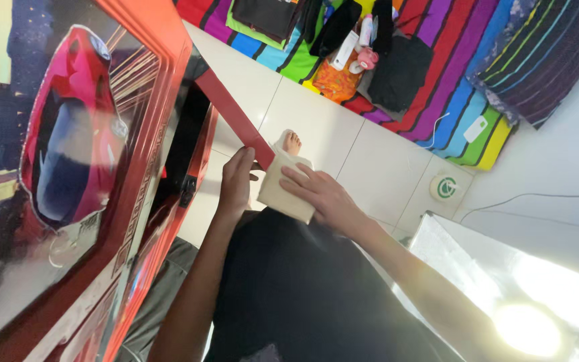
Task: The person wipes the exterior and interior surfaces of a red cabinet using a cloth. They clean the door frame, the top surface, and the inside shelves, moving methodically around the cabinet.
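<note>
Centrally, a folded cream cloth (287,187) is pressed under the flat, spread fingers of the right hand (322,195). At its nine o'clock, the left hand (236,182) is curled around the end of a red board (230,112). A red cabinet door (95,181) with a car picture is seen farther toward nine, a striped mattress (437,74) at twelve.

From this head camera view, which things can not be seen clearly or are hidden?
- Left hand: its fingertips are hidden behind the red door edge it grips.
- Folded cloth: partly covered by the right hand.
- Foot: only the toes show above the cloth.
- Small items on the striped mattress: too small to identify.
- Bottom right: washed out by glare.
</note>
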